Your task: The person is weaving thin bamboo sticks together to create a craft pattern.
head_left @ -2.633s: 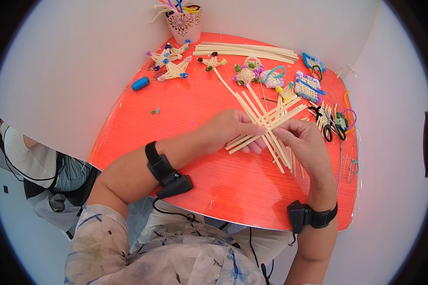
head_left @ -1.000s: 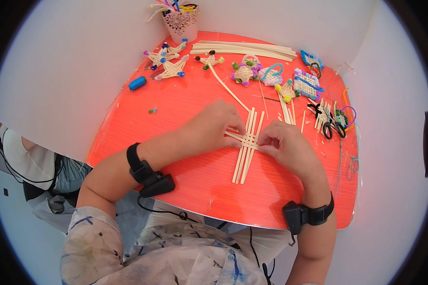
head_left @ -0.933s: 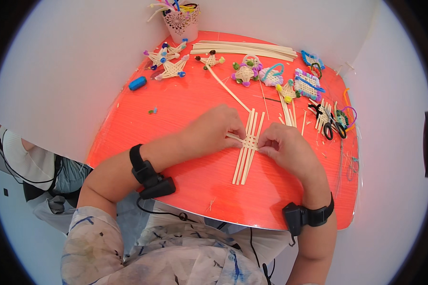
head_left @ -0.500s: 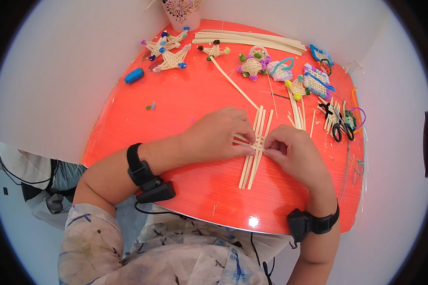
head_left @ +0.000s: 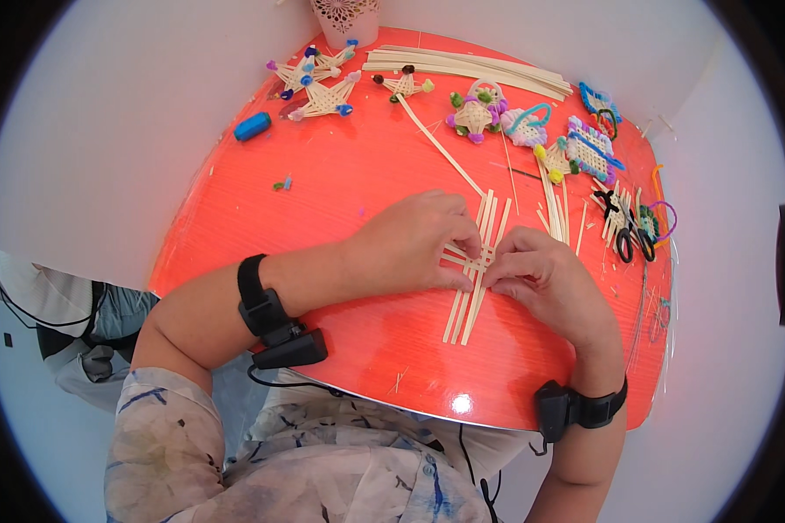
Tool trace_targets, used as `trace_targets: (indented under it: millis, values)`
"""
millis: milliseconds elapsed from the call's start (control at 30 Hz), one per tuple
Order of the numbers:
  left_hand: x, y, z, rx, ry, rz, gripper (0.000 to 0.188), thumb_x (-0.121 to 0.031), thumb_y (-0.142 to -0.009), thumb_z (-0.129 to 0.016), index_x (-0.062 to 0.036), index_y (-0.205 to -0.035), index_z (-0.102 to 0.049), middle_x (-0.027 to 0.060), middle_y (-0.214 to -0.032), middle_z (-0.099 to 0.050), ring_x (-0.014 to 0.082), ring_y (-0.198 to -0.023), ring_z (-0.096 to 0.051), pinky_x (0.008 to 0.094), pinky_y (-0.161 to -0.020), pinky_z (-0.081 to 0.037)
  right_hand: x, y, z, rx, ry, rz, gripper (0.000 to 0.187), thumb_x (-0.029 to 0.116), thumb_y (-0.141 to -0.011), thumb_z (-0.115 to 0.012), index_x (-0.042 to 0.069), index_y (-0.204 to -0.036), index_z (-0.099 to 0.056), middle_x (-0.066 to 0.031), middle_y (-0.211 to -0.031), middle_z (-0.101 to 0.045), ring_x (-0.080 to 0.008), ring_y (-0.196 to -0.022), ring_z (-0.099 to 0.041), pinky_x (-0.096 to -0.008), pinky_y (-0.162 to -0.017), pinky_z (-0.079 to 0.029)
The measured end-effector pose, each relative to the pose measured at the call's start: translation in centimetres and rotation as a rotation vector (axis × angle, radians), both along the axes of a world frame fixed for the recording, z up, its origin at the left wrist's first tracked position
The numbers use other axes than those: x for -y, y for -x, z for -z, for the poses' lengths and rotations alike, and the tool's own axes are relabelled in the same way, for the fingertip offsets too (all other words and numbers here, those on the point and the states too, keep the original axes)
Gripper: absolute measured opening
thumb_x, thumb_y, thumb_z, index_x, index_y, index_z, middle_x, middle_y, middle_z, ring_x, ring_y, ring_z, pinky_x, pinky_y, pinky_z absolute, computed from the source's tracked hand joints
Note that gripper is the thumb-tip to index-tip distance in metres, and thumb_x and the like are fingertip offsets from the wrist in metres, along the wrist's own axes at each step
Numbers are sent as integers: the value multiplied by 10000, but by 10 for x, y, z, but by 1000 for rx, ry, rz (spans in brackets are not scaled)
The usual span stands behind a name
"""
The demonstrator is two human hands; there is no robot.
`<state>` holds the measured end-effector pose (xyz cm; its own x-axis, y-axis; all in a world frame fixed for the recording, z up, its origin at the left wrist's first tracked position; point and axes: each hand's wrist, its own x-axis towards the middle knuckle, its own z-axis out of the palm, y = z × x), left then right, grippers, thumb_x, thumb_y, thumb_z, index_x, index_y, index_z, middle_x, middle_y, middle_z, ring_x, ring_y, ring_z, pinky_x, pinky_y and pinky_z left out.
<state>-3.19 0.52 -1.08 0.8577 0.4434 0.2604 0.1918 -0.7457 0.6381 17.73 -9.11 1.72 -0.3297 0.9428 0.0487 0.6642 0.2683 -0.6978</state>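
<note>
While the red table [head_left: 340,183] fills most of the view, both hands meet at its middle over crossed straw strips [head_left: 477,261]. The left hand [head_left: 410,246] presses fingers together on the strips from nine o'clock; the right hand [head_left: 545,281] pinches them from three o'clock. A strip bundle [head_left: 471,68] lies at twelve, woven stars [head_left: 318,83] at eleven, scissors [head_left: 624,231] at two. A blue spool [head_left: 252,126] sits at ten.
</note>
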Motion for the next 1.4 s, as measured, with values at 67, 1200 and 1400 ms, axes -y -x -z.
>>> trace_targets:
  millis: [67, 1200, 1400]
  values:
    - [0, 0, 0, 2, 1, 0, 295, -225, -697, -837, -88, -905, -679, 62, -905, -598, 259, -927, -579, 377, -808, -484, 0, 0, 0, 3, -10, -2, 133, 2, -755, -717, 73, -867, -707, -70, -873, -611, -250, -838, -616, -364, -738, -513]
    - [4, -6, 7, 66, -34, -63, 333, -250, -689, -848, -61, -900, -673, 64, -847, -616, 254, -848, -608, 373, -739, -496, -5, -7, 1, -19, 56, 213, 177, 11, -735, -784, -13, -855, -656, -82, -787, -600, -179, -683, -593, -311, -628, -492]
    - [4, -4, 7, 85, 21, -105, 330, -218, -726, -824, -33, -952, -670, 92, -888, -597, 258, -840, -608, 368, -730, -502, -3, -6, 2, -15, 42, 218, 212, 23, -738, -783, -9, -895, -644, -76, -782, -588, -175, -694, -573, -309, -643, -488]
